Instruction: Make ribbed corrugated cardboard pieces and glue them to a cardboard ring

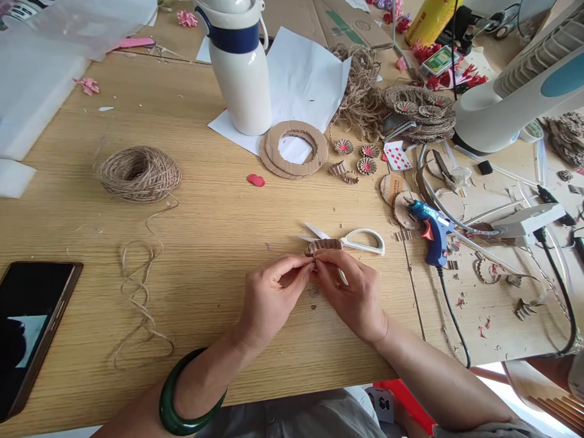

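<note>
The left hand (271, 298) and right hand (349, 293) pinch a curled corrugated cardboard strip (323, 246) between their fingertips, toward the near edge of the bench (205, 267), its long axis running left-right, the right hand nearer most of its length, white-handled scissors (362, 241) just behind.

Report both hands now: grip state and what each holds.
Left hand: closed, pinching a corrugated cardboard strip.
Right hand: closed, pinching the same strip.
</note>
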A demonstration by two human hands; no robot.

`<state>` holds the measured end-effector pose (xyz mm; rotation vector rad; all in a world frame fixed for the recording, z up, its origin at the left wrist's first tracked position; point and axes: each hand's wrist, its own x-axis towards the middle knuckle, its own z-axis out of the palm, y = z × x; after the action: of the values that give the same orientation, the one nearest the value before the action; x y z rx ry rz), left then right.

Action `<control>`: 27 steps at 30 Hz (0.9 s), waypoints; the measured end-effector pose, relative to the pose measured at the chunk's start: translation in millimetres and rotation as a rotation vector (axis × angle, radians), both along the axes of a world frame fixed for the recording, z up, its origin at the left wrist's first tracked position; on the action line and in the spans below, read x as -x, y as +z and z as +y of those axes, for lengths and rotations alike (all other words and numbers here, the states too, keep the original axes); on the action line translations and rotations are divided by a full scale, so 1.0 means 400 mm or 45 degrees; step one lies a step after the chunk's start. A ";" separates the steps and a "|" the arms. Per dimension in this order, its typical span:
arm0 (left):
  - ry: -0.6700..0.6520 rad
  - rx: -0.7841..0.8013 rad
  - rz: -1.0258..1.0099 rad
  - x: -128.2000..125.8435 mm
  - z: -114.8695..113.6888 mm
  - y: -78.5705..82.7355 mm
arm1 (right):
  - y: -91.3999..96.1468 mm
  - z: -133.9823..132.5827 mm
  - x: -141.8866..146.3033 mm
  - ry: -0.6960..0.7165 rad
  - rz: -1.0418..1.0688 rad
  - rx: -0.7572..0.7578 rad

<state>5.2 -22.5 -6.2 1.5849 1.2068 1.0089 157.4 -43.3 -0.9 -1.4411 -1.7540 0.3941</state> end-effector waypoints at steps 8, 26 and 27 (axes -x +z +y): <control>-0.032 0.172 -0.134 -0.001 0.006 0.005 | -0.002 -0.001 0.001 -0.081 0.112 0.156; -0.041 0.576 -0.426 -0.004 0.017 0.006 | 0.008 0.009 -0.002 -0.162 0.441 0.341; -0.035 0.587 -0.438 -0.003 0.018 0.006 | 0.007 0.009 -0.002 -0.168 0.450 0.343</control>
<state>6.5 -15.4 -3.7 1.0195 1.0770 0.8643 158.3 -39.7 1.7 -1.5526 -1.3528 0.7867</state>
